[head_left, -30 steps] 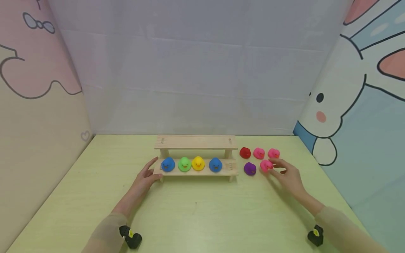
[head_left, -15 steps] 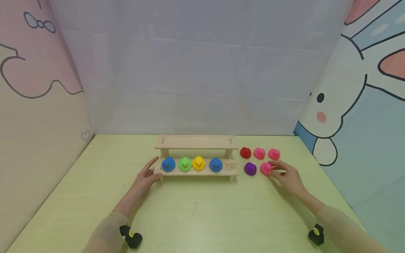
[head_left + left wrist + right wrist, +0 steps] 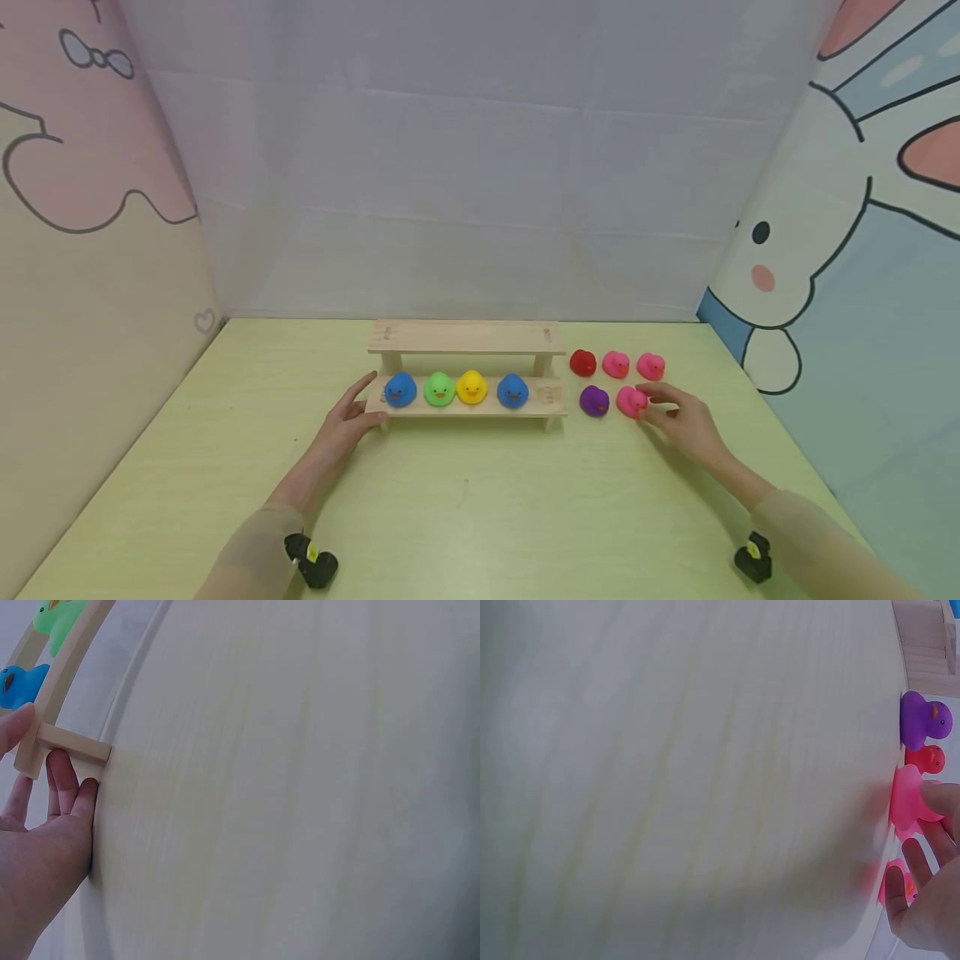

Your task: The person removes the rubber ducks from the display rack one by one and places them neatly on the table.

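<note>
- Table (image 3: 480, 508), pale yellow-green with a faint grain, filling the lower part of the head view.
- Plain pale sheet (image 3: 480, 183) behind it, creased across.
- Side panels: a pink and cream one (image 3: 97, 292) on the left, and a blue and white one with a rabbit drawing (image 3: 885, 333) on the right.
- Light beige sleeves (image 3: 810, 533) on both forearms.
- Wooden stand (image 3: 465, 337) with two shelves, the back one higher.
- Left hand (image 3: 345, 423) at the stand's left end, narrow — thumb over the lower shelf's front edge, fingers behind it, gripping.
- Right hand (image 3: 682, 421) to the right of the stand, narrow — thumb and finger pinching a pink duck.
- Black gadgets (image 3: 311, 562), one near each wrist.
- Ducks on the lower shelf, from the left: blue duck (image 3: 401, 390), green duck (image 3: 439, 390), yellow duck (image 3: 472, 387), then, a little apart, second blue duck (image 3: 513, 391).
- Ducks on the table, right of the stand: red duck (image 3: 582, 362) and two pink ducks (image 3: 616, 364) in the back row; purple duck (image 3: 594, 402) and the held pink duck (image 3: 632, 402) in front. Whether the held one touches the table, I cannot tell.
</note>
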`<state>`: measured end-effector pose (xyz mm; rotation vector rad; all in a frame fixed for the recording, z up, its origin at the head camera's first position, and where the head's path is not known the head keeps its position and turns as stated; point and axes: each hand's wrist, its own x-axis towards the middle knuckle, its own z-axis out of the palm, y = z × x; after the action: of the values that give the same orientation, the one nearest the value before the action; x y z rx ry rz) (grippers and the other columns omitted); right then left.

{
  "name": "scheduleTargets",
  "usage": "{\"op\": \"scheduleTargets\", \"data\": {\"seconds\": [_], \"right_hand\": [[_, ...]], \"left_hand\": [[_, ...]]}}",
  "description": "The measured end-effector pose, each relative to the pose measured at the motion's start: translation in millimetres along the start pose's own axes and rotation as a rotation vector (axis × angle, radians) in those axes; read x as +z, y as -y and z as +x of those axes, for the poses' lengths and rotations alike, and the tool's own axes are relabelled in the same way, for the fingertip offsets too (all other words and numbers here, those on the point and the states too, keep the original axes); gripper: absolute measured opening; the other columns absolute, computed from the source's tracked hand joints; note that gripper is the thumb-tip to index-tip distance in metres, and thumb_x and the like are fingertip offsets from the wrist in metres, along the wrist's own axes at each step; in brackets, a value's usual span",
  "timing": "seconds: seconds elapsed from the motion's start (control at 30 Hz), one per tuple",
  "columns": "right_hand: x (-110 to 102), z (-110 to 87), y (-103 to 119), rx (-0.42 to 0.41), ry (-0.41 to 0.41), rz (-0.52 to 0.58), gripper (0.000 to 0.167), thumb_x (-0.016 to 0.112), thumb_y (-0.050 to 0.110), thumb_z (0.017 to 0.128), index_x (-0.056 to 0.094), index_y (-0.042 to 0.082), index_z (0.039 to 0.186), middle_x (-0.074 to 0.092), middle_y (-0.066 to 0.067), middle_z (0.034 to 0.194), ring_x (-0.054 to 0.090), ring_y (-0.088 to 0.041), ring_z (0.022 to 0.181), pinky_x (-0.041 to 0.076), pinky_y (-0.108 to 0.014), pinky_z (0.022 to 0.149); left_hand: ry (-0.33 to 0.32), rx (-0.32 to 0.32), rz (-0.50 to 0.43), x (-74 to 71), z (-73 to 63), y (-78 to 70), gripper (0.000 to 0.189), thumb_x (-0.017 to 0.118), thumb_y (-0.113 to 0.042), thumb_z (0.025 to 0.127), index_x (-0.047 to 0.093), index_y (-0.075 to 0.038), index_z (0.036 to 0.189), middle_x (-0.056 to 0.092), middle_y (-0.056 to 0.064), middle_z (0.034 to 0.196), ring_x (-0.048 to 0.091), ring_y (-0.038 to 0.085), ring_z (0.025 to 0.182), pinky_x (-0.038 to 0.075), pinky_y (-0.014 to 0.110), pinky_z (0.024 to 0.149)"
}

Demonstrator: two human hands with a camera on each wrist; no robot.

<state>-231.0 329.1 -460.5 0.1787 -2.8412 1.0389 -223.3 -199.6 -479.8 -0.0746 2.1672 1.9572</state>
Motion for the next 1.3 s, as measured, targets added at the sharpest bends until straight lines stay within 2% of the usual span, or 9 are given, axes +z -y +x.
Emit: {"op": "scheduleTargets", "data": {"seconds": [0.2,0.5,0.73,0.93,1.3], "right_hand": [[-0.7,-0.5,-0.1,0.008,0.010,0.001,0.039,0.071,0.015,0.092,0.063,0.007,0.129,0.066,-0.018,0.127,0.061,-0.039,0.114,0.053,-0.053,0.090],[-1.5,-0.8,0.6,0.009,0.012,-0.012,0.041,0.071,0.017,0.091,0.063,0.007,0.129,0.067,-0.018,0.127,0.061,-0.037,0.113,0.053,-0.048,0.089],[-2.5,0.1,-4.6,0.024,0.077,0.024,0.059,0.072,0.024,0.091,0.050,0.006,0.143,0.055,-0.020,0.142,0.051,-0.040,0.125,0.045,-0.059,0.102],[-3.9,0.7,-2.3,0.037,0.107,0.028,0.066,0.072,0.025,0.091,0.043,0.007,0.148,0.047,-0.022,0.148,0.044,-0.043,0.132,0.041,-0.061,0.105],[-6.7,2.4,5.2,-0.024,0.054,0.033,0.065,0.075,0.025,0.088,0.048,0.006,0.144,0.053,-0.024,0.142,0.048,-0.044,0.129,0.042,-0.062,0.103]], "left_hand": [[-0.006,-0.006,0.004,0.4,0.4,-0.5,0.075,0.061,-0.015,0.097,0.022,-0.034,0.157,0.049,0.019,0.138,0.059,0.004,0.103,0.046,0.019,0.091],[0.005,0.005,0.002,-0.5,1.0,0.3,0.074,0.061,-0.015,0.097,0.022,-0.034,0.157,0.050,0.016,0.137,0.059,0.004,0.103,0.046,0.019,0.091],[0.008,0.006,-0.011,-0.5,0.9,0.8,0.074,0.060,-0.013,0.098,0.022,-0.033,0.157,0.049,0.016,0.137,0.059,0.003,0.104,0.046,0.019,0.091],[0.007,0.006,-0.012,-0.1,-0.2,0.1,0.074,0.060,-0.013,0.098,0.021,-0.033,0.158,0.049,0.018,0.138,0.060,0.003,0.103,0.047,0.019,0.091],[0.006,0.003,-0.009,-0.2,-0.5,0.1,0.075,0.061,-0.014,0.097,0.021,-0.033,0.158,0.051,0.016,0.136,0.059,0.004,0.103,0.047,0.020,0.091]]}}
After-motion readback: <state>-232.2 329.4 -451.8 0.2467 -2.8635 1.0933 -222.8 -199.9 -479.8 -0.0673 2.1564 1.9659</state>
